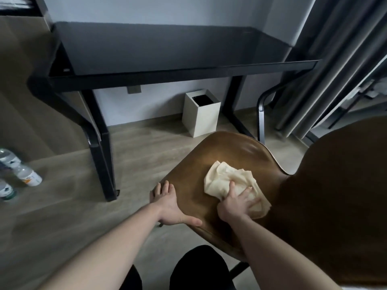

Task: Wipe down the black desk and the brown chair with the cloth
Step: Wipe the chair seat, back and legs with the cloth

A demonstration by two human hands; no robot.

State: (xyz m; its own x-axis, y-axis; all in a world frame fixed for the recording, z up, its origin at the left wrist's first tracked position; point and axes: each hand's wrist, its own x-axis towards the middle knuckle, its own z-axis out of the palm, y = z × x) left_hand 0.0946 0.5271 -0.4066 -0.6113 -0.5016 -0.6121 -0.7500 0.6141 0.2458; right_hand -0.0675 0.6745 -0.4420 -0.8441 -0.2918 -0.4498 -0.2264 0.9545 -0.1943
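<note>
Cloth [228, 181]: cream, crumpled on brown chair seat [236, 151], pressed under right hand [236, 203], fingers spread flat. Left hand [169, 206]: released grip, steadying seat edge. Black bench [167, 49] behind.

The wood-look floor [146, 147] carries the black desk [167, 49] at 12 o'clock, a white square bin [200, 118] under it, and the brown chair [234, 162] at 4 o'clock. 3 plastic bottles [28, 175] stand at 9 o'clock. A crumpled cloth [226, 181] lies on the chair seat.
</note>
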